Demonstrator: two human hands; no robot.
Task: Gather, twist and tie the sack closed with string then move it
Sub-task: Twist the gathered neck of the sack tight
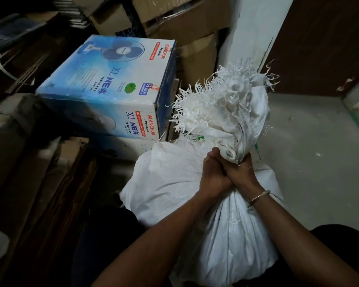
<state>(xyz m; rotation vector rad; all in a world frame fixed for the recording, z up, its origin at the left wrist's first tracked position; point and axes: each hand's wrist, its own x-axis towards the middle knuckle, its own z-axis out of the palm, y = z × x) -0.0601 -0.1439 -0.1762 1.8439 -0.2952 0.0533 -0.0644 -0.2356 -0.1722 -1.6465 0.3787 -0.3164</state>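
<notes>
Hands clamp together round the neck of the white sack (pixel 174 179): left hand (pixel 212 175) and right hand (pixel 244 172) squeeze the gathered cloth. Frayed mouth (pixel 214 102) rises above the grip, bulk on the floor (pixel 311 141) below. No string shows.

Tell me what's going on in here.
A person is closing up a full white sack. Both hands, the left hand and the right hand, are clamped together around the gathered neck, with the frayed top bunched above them. No string is visible around the neck, so it does not look tied. The sack sits on the floor beside a blue fan box and stacked cardboard boxes.
</notes>
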